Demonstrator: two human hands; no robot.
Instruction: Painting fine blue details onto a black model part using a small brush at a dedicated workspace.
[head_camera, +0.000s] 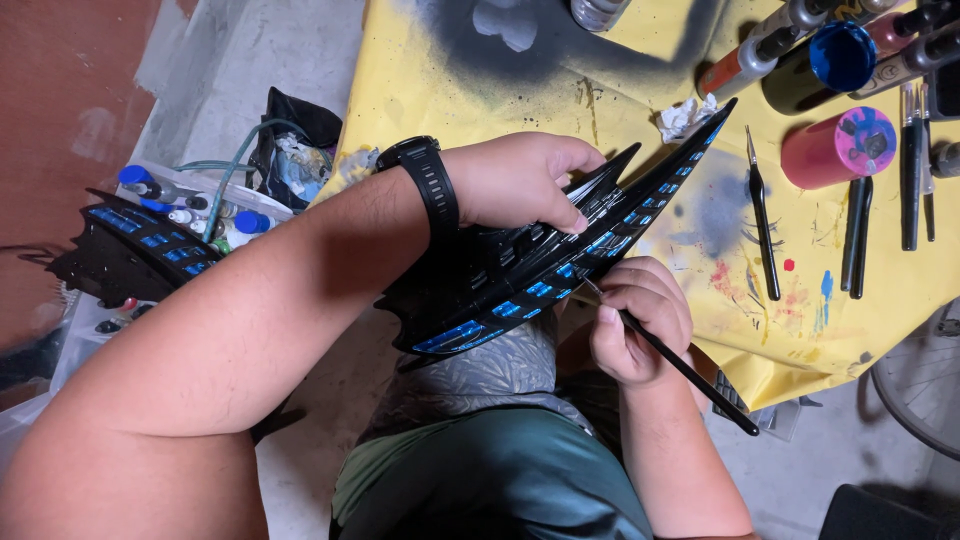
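My left hand, with a black watch on its wrist, grips the top of a black pointed wing-shaped piece that carries a row of blue rectangles along its edge. My right hand holds a thin black paintbrush. The brush tip touches the piece's blue-marked edge near its middle. The piece rests over my lap at the edge of a yellow-covered table.
On the yellow cover lie several black brushes, a pink paint pot, a blue-lidded dark jar, spray bottles and crumpled paper. A second black-and-blue piece sits left on a box of small bottles. A wheel stands right.
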